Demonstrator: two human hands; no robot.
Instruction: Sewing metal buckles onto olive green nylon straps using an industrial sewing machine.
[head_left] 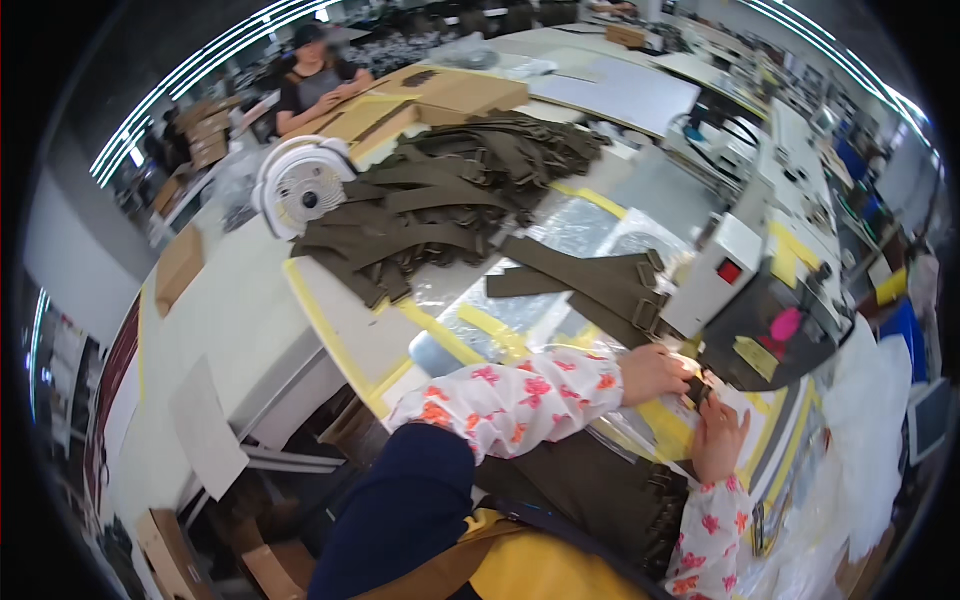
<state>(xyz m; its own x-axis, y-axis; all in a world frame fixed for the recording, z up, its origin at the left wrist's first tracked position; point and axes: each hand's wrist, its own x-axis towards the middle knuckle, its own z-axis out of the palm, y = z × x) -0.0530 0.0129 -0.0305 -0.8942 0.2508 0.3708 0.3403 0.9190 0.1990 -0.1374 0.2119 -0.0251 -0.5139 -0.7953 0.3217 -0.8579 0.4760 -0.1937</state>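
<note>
Left hand (pixel 654 375) and right hand (pixel 718 442) close together at dark webbing piece (pixel 699 391), worktop's (pixel 360 332) near edge, beside sewing machine (pixel 714 275); can't tell grip.

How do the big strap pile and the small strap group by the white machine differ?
The pile is a large, tangled heap; the group has just a few straps. The pile lies beside the fan; the group, beside the machine. Both look dark olive-brown.
</note>
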